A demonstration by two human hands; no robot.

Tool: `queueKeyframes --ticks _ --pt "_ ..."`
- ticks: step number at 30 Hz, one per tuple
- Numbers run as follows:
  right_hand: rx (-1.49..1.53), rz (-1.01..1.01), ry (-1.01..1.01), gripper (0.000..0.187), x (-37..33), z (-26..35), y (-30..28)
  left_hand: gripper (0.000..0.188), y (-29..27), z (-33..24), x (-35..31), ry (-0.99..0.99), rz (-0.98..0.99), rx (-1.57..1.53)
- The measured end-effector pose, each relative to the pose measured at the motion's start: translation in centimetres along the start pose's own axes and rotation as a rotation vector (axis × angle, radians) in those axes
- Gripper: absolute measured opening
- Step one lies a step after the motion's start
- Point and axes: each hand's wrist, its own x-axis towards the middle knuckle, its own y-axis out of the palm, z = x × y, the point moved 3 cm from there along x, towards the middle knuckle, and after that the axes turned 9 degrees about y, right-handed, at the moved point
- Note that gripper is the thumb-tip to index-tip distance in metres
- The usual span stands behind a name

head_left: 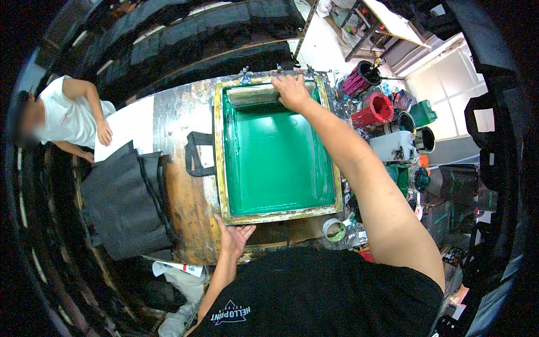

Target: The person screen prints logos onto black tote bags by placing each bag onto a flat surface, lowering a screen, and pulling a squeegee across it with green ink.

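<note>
A screen-printing frame (220, 140) with green ink over its mesh (275, 163) lies on the worktable in front of me. At its far end a wooden squeegee (252, 95) leans against the inner side. My right hand (292, 92) reaches across and grips the squeegee's top near its right end, fingers wrapped over it. My left hand (234, 238) is at the frame's near left corner, palm up and fingers apart, touching or just below the edge. From under the frame's left side sticks a black fabric bag handle (199, 153).
Black fabric bags (126, 202) are stacked on the left. Beyond them a person in a white shirt (76, 112) stands at the table (191, 213). Ink tubs, including a red bucket (375, 109), and a white jug (393, 147) crowd the right. A tape roll (334, 230) lies near the frame.
</note>
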Motion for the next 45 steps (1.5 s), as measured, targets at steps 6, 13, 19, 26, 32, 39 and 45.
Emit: queueKeyframes --ticks 6,13,19,26,32,39,45 --pt "0.101 -0.039 0.029 0.042 1.8 -0.3 -2.1 0.127 -1.9 -1.4 0.6 -0.206 0.102 0.062" --pt "-0.026 -0.137 0.050 0.040 0.6 0.2 0.0 0.065 7.9 -13.0 3.7 0.174 0.503 1.454" --pt "-0.030 -0.111 0.028 0.040 0.0 0.3 2.2 0.056 22.0 -20.6 14.8 1.507 0.193 1.716" --pt "0.074 0.256 0.068 0.049 1.5 -5.1 0.4 0.076 27.0 -22.8 24.6 1.551 0.250 2.273" --pt "0.050 0.119 0.080 0.046 -0.8 -6.1 2.4 0.071 27.5 -20.8 25.6 1.503 0.178 2.207" --pt "0.064 0.138 0.049 0.034 -3.7 -4.1 1.4 0.065 24.2 -19.2 23.0 1.603 0.162 2.126" --pt "0.057 0.093 0.037 0.038 -10.5 -2.2 0.3 0.062 21.0 -15.2 18.2 1.652 0.162 2.109"
